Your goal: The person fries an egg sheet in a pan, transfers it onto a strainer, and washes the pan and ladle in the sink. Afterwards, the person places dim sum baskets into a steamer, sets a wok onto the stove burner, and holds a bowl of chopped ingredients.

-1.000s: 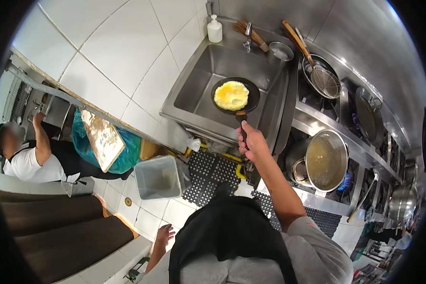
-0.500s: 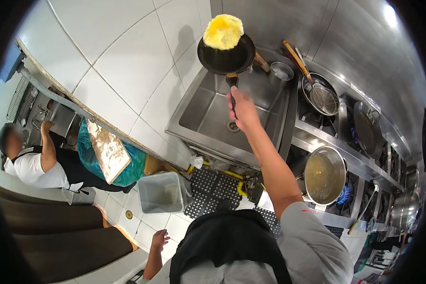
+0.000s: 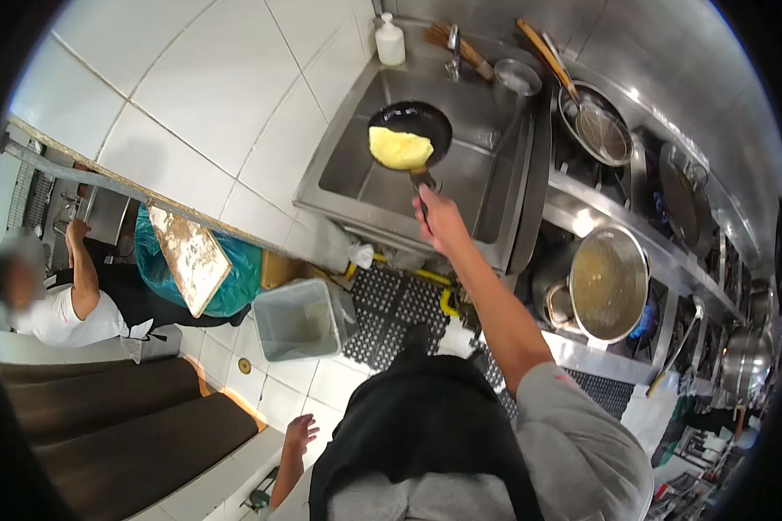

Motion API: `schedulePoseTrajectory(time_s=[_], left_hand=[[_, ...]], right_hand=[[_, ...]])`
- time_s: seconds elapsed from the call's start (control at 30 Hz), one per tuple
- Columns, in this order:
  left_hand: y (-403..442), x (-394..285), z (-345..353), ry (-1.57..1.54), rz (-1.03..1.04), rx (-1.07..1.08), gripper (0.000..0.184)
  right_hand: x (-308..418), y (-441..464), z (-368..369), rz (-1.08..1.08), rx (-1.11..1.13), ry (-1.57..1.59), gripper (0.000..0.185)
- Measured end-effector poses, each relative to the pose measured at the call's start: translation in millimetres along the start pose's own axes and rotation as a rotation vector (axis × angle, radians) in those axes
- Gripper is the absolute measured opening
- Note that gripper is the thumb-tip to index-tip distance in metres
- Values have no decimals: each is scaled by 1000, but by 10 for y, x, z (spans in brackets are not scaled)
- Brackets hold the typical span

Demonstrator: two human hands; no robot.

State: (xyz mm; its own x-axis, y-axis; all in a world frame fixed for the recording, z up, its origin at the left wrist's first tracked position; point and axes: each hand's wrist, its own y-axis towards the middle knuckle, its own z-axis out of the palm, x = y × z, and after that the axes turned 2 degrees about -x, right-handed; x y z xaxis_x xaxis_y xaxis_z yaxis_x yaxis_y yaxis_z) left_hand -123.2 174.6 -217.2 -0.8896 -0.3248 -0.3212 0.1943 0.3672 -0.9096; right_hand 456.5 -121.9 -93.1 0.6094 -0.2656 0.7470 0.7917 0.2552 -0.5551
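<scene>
My right hand [image 3: 441, 220] is wrapped round the handle of a small black frying pan [image 3: 430, 122], held over the steel sink [image 3: 469, 193]. A yellow omelette [image 3: 400, 148] lies in the half of the pan nearer the handle and looks folded over. Low in the view, my left hand [image 3: 300, 432] hangs above the tiled floor with its fingers apart and holds nothing.
A pot of cloudy liquid [image 3: 606, 282] stands on the stove at right, a blue flame beside it. Strainers lie in a pan [image 3: 593, 122] behind. A grey bin [image 3: 294, 323] stands on the floor. Another person [image 3: 69, 295] is at the far left.
The pan has risen off the sink, come back down over it, and the omelette that was at its far rim now lies folded near the handle. My right hand kept its hold.
</scene>
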Motion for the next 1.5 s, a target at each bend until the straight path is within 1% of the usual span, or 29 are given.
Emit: schedulePoseTrajectory(time_s=[0.03,0.1,0.17,0.27,0.3,0.33,0.43,0.47,0.57,0.6,0.67,0.73,0.83,0.9,1.03,1.1,1.13,1.17,1.2,1.23,1.27,1.33,1.4,1.43,1.47,1.5], left_hand=[[-82,-53,47,13,-14,-28,45],[-13,-110,42,73,-32,17,46],[78,-237,59,73,17,-21,46],[156,-408,198,17,113,-28,47],[90,-404,163,10,133,-25,47],[115,-433,182,50,122,0,47],[198,-421,168,129,107,15,46],[221,-379,156,118,117,12,44],[190,-318,156,91,88,12,45],[257,-173,91,118,106,43,44],[379,-51,63,156,163,104,44],[367,16,-41,559,385,154,43],[320,-41,-24,559,360,134,43],[271,-153,47,561,378,112,44],[468,-292,134,641,510,105,42],[858,-531,374,679,794,138,36],[1075,-634,486,697,937,145,34],[20,-1452,1148,286,446,119,36],[-289,-1804,1405,538,923,202,42],[-253,-2087,1683,273,664,352,48],[-488,-2346,2023,112,697,451,54],[-746,-2821,2492,-48,678,635,57],[-945,-3122,2760,-169,603,747,50],[-908,-3176,2822,-170,592,701,47],[-858,-3206,2892,-169,578,662,43],[-869,-3223,2968,-166,562,630,41]], right_hand=[[-23,76,38,-3,1,37,37],[-1,-42,114,9,-1,88,37],[47,-271,150,38,-21,124,37],[28,-160,85,-16,23,52,37],[-104,-178,-4,-14,19,40,38],[-126,-66,-33,-54,72,56,38],[-160,-518,-37,-22,15,13,39],[-232,-701,-73,0,-37,1,40],[-438,-923,-291,98,19,-2,39],[-470,-854,-336,41,22,-29,39],[-416,-784,-354,17,4,-9,37],[-320,-831,-337,-27,1,-8,36],[-188,-1008,-420,-101,0,-41,35],[-177,-1083,-499,-128,0,-51,37],[-307,-1132,-580,-119,-26,-46,36],[-404,-1172,-485,-93,-78,-24,34],[-503,-1141,-450,-87,-81,-17,27],[-620,-1170,-386,-109,-104,-71,25],[-724,-1190,-318,-130,-125,-130,23],[-811,-1223,-291,-152,-138,-192,22],[-882,-1279,-284,-142,-140,-194,21],[-987,-1384,-203,-133,-117,-205,19],[-1068,-1461,-162,-148,-106,-288,18],[-1100,-1487,-157,-157,-106,-329,17],[-1141,-1490,-168,-151,-64,-334,23],[-1260,-1453,-184,-271,-114,-431,27]])
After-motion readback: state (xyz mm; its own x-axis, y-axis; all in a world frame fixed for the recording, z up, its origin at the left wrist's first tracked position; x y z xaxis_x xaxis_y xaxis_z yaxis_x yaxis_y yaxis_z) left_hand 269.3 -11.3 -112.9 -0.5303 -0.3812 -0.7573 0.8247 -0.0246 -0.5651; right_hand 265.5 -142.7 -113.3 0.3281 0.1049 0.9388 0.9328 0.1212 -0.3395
